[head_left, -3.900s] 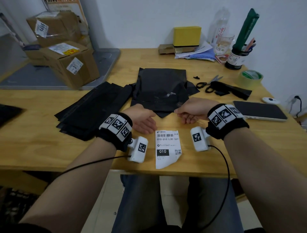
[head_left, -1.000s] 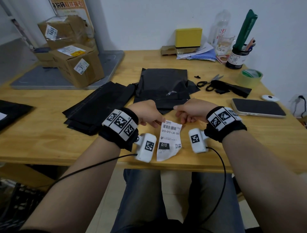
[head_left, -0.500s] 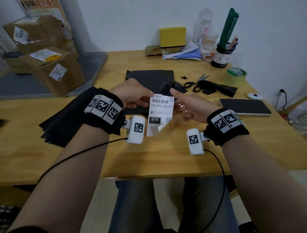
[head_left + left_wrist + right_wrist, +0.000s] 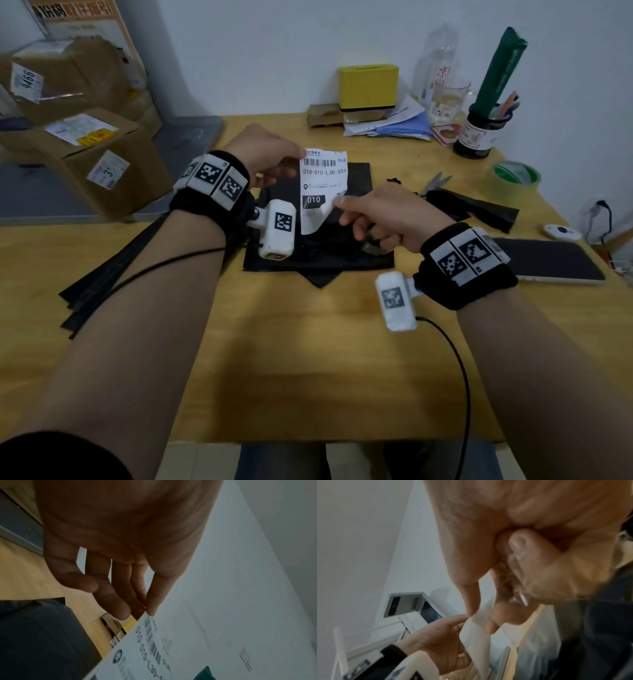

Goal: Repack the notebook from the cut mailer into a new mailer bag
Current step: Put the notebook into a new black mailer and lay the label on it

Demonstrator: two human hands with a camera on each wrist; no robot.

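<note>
Tabletop [image 4: 291, 359] of pale wood is covered at its middle by a flat black mailer bag [image 4: 318, 246]. Above it a white shipping label [image 4: 323, 185] is held: its top corner is pinched by the left hand [image 4: 263, 154], its lower edge by the right hand [image 4: 380, 212] fingers [image 4: 471, 599].

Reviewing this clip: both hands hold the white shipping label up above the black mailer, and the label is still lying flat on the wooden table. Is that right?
Not quite. The shipping label is not lying on the table; it is lifted in the air. The left hand pinches its top corner and the right hand pinches its lower edge, above the black mailer. The head view shows this.
</note>
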